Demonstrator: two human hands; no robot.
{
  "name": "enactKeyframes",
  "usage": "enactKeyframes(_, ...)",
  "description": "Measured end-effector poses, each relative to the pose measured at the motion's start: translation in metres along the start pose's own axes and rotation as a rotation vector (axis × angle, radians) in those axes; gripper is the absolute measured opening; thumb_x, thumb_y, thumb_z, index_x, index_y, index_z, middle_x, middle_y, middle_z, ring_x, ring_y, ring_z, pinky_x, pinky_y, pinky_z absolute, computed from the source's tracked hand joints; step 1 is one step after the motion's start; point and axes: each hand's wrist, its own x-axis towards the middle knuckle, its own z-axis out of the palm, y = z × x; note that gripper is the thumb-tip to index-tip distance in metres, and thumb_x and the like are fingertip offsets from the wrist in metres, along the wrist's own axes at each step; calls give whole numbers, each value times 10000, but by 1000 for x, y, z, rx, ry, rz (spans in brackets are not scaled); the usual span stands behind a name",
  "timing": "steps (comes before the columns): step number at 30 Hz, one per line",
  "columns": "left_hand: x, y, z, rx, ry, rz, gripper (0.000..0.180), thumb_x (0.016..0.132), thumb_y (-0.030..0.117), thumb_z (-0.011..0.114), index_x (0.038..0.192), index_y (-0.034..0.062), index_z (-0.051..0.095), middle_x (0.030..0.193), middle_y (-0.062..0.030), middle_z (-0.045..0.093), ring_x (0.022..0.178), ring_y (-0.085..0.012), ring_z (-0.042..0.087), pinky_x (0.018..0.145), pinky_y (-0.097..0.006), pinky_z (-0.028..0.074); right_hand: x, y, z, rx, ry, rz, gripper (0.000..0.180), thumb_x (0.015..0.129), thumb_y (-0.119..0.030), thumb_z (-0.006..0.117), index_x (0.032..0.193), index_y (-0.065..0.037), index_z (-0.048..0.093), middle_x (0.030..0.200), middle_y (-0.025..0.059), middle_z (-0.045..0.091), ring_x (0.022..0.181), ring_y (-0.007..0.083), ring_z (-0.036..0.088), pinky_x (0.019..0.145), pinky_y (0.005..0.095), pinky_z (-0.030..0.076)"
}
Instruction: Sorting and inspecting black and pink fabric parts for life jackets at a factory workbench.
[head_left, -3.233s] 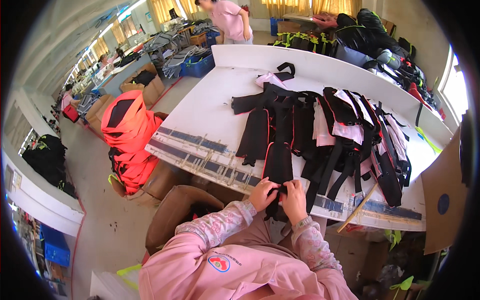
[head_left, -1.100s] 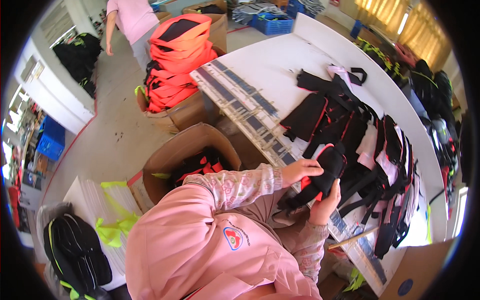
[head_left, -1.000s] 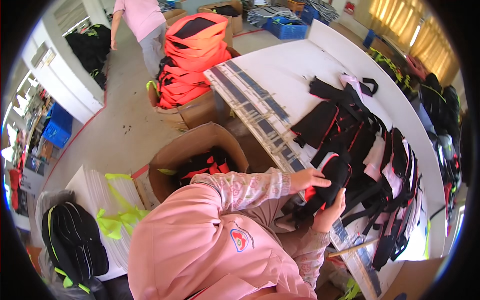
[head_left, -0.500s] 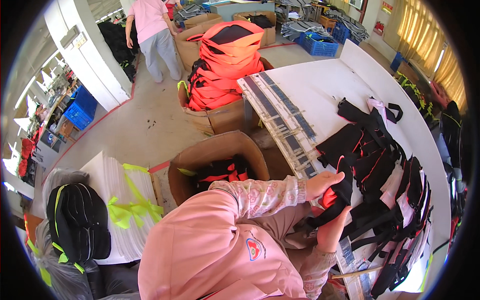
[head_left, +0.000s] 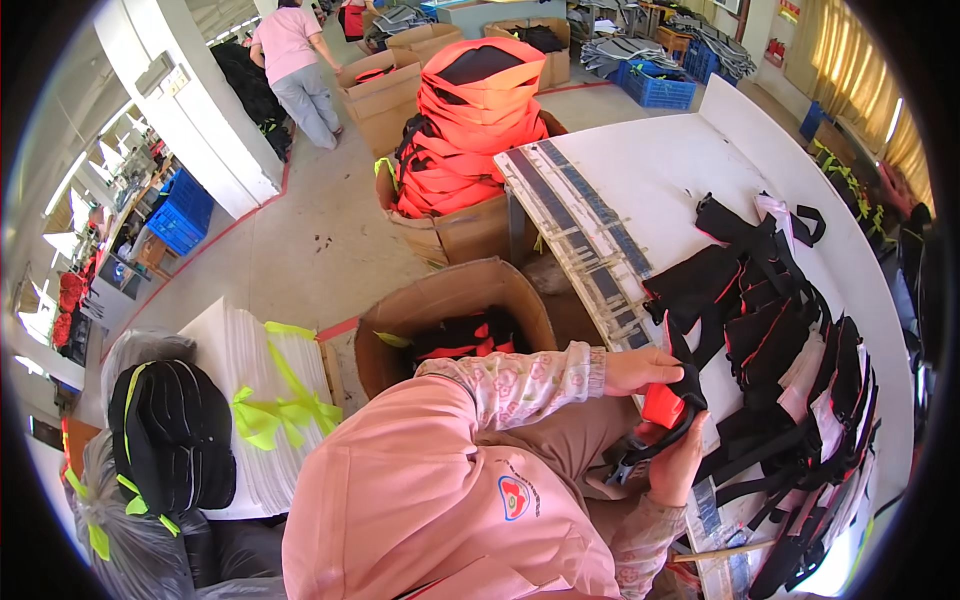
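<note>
White table (head_left: 650, 170), black strap pieces (head_left: 770, 330), striped edge strips (head_left: 590, 240)

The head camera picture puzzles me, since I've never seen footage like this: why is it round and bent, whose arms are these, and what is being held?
A wide fisheye camera worn on the person's head looks down, so straight edges bend. The pink sleeves are the wearer's own. The left hand and right hand together hold a black and red strap piece at the edge of a white table. More black strap pieces lie on it. Beside the table stands an open cardboard box; behind it, a box stacked with orange vests.
</note>
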Motion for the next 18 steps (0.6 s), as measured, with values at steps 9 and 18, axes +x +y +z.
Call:
enactKeyframes(9, -17, 14, 16, 458, -377, -1, 388, 856, 1, 580, 1224, -20, 459, 1146, -61, 589, 1064, -129, 528, 939, -302, 412, 10, 17, -21, 0, 126, 73, 472, 967, -463, 348, 841, -49, 535, 555, 46, 502, 371, 134, 415, 348, 268, 338)
enactKeyframes(18, -18, 16, 15, 590, -159, 150, 274, 848, -11, 592, 1114, -19, 526, 1042, -54, 625, 978, -110, 569, 864, -274, 463, 9, 11, -13, -117, 257, -125, 404, 949, -457, 417, 847, -85, 539, 551, 5, 460, 356, 92, 372, 327, 238, 257)
